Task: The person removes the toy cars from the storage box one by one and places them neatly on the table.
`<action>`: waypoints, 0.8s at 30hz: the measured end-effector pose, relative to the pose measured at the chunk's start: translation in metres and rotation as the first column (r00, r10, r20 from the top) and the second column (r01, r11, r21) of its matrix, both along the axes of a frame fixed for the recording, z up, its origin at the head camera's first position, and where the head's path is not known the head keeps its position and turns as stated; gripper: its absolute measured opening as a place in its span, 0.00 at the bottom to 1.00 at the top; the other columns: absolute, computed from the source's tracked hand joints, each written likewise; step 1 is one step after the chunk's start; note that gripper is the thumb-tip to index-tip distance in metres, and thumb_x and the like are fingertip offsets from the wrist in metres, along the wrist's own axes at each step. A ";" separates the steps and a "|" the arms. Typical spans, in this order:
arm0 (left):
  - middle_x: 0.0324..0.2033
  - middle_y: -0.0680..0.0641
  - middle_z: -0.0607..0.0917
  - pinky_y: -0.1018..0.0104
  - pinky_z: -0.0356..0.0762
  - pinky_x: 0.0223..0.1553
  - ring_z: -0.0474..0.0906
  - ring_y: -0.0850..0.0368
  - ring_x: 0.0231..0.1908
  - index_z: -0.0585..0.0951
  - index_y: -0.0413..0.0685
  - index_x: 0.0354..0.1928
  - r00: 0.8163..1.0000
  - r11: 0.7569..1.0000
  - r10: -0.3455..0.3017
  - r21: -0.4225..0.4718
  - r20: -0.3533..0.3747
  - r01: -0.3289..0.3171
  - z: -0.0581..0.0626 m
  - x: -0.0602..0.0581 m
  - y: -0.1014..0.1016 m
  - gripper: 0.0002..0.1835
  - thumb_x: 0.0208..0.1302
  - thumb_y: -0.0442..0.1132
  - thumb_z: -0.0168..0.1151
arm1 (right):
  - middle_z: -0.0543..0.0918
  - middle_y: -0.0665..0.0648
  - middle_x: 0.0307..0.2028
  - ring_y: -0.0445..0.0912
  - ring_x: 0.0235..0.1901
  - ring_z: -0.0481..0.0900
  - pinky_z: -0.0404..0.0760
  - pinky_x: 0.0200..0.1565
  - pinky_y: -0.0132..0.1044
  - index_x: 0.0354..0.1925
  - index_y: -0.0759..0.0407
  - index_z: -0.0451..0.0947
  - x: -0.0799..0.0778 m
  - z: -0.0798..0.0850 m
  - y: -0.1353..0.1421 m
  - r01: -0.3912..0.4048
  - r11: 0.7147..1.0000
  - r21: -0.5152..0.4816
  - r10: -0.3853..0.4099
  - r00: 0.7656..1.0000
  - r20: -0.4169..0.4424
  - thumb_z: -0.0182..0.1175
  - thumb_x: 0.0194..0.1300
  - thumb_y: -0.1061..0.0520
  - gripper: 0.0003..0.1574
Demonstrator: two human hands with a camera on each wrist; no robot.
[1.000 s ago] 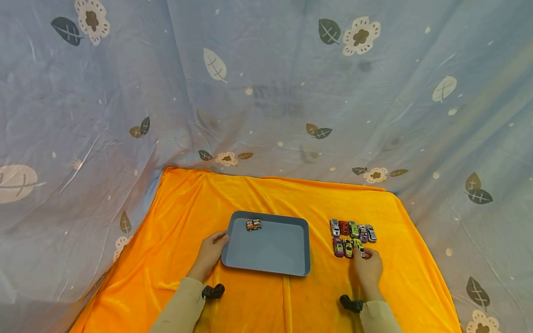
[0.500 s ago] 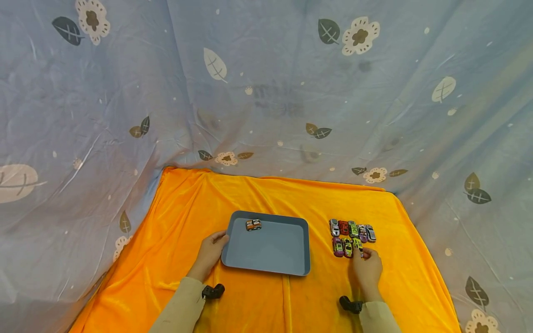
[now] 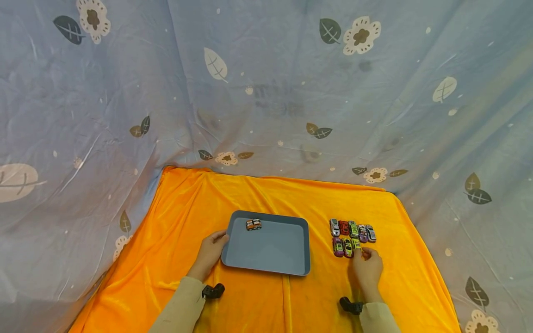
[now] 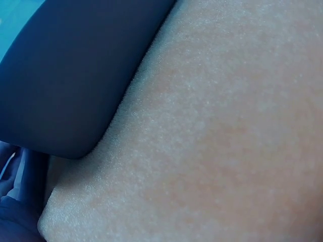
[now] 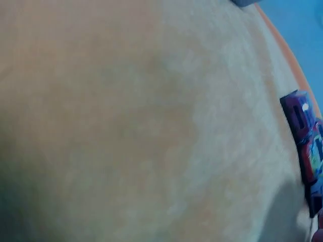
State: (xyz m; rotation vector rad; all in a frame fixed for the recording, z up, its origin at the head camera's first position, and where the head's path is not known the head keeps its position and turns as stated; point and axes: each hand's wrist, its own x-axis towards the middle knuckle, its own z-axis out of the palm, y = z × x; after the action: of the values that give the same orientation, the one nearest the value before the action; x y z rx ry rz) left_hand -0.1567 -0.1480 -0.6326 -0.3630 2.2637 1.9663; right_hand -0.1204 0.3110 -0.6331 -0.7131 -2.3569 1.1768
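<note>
My left hand (image 3: 210, 252) grips the left rim of a shallow grey tray (image 3: 270, 249), thumb over the edge. The left wrist view shows the tray's side (image 4: 75, 75) close up, with part of the hand (image 4: 17, 201) at lower left. In the tray's far left corner stands an orange toy car (image 3: 253, 225). My right hand (image 3: 368, 269) pinches a yellow toy car (image 3: 356, 243) at the right end of the near row; the fingers partly hide it. Beside it are another yellow toy car (image 3: 347, 248) and a purple one (image 3: 337, 247).
Behind them, a far row holds several toy cars, among them a silver one (image 3: 335, 227), a red one (image 3: 343, 227) and a green one (image 3: 353, 229). Orange cloth (image 3: 258, 300) covers the table. Floral curtains (image 3: 266, 92) enclose the back and sides.
The yellow toy car at my right fingers has shifted slightly left and away from me, nearer its neighbour, and more of it is covered. My left hand and the tray stay put.
</note>
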 end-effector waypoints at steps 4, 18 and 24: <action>0.59 0.44 0.77 0.49 0.70 0.60 0.72 0.47 0.59 0.76 0.48 0.62 1.000 1.000 -0.005 -0.003 0.000 0.005 0.001 0.000 -0.001 0.23 0.70 0.49 0.57 | 0.74 0.69 0.46 0.60 0.45 0.72 0.71 0.44 0.52 0.52 0.73 0.74 -0.003 0.013 -0.010 -0.028 0.999 0.015 0.029 0.999 -0.041 0.56 0.69 0.52 0.25; 0.58 0.44 0.77 0.49 0.70 0.60 0.73 0.46 0.59 0.76 0.48 0.62 1.000 1.000 -0.006 -0.013 -0.012 0.006 0.001 0.000 -0.002 0.24 0.69 0.50 0.58 | 0.73 0.67 0.49 0.61 0.48 0.68 0.69 0.49 0.50 0.54 0.66 0.74 -0.027 0.048 -0.095 -0.398 0.909 0.123 0.416 0.884 -0.214 0.65 0.64 0.54 0.25; 0.59 0.43 0.77 0.48 0.70 0.60 0.72 0.45 0.59 0.75 0.48 0.63 1.000 1.000 -0.015 0.002 -0.016 0.015 0.001 0.001 -0.001 0.24 0.70 0.49 0.57 | 0.72 0.64 0.52 0.59 0.51 0.69 0.71 0.53 0.50 0.59 0.64 0.71 -0.034 0.050 -0.141 -0.547 0.827 0.126 0.561 0.811 -0.163 0.67 0.62 0.51 0.32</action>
State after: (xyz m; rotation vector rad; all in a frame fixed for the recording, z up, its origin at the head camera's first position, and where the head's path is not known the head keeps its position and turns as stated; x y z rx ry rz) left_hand -0.1559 -0.1490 -0.6314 -0.3304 2.2665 1.9715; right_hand -0.1544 0.1697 -0.5832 0.1468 -2.4933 1.2976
